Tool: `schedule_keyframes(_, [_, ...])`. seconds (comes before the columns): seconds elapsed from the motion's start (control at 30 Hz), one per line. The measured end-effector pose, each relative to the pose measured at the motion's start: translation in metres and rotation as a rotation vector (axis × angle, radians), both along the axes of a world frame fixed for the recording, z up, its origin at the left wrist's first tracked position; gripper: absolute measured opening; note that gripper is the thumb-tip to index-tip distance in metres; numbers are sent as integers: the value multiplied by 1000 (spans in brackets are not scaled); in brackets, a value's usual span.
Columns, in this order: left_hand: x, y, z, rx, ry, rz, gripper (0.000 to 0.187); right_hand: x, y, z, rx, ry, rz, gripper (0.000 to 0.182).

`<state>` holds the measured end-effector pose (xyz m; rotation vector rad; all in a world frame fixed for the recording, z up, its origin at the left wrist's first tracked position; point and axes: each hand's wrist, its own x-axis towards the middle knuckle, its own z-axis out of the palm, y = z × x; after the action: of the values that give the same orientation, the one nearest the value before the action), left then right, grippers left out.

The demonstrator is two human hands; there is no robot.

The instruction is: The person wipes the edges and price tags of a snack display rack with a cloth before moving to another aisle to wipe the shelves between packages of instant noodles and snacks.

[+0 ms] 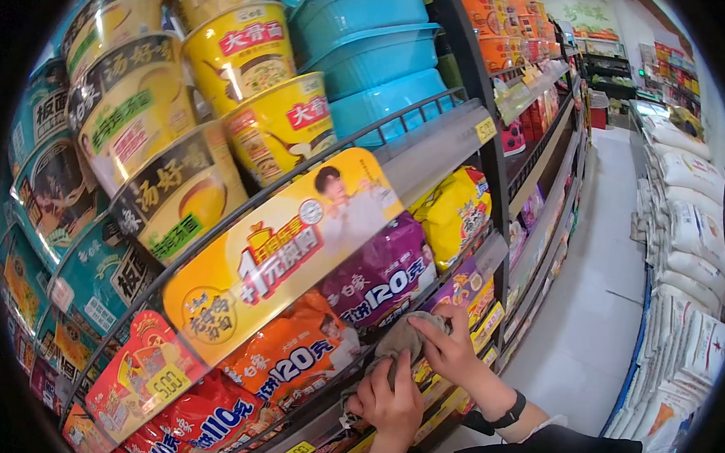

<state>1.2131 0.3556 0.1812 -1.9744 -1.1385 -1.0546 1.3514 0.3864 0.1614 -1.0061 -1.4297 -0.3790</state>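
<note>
A crumpled grey-brown cloth is bunched between my two hands at the front edge of a store shelf. My left hand is closed on its lower part, fingers bent over the fabric. Higher and to the right, my right hand pinches the cloth's upper end; a dark band circles that wrist. Just behind the cloth sit a purple noodle bag and an orange noodle bag. The shelf edge beneath the cloth is partly hidden by my hands.
Above, stacked noodle cups and blue tubs stand behind a wire rail. A yellow promotional sign hangs from that rail. To the right runs a pale aisle floor, with stacked white sacks along its far side.
</note>
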Motion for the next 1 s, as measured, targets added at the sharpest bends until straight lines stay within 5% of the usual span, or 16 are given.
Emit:
schedule_keyframes(0.37, [73,15,3,-121,-83,-88,44,69,17,2,2,-31,-50,51])
schedule_keyframes(1.0, [193,44,-24,-60,-64,39,34,192,47,-18,-14,-68,34,50])
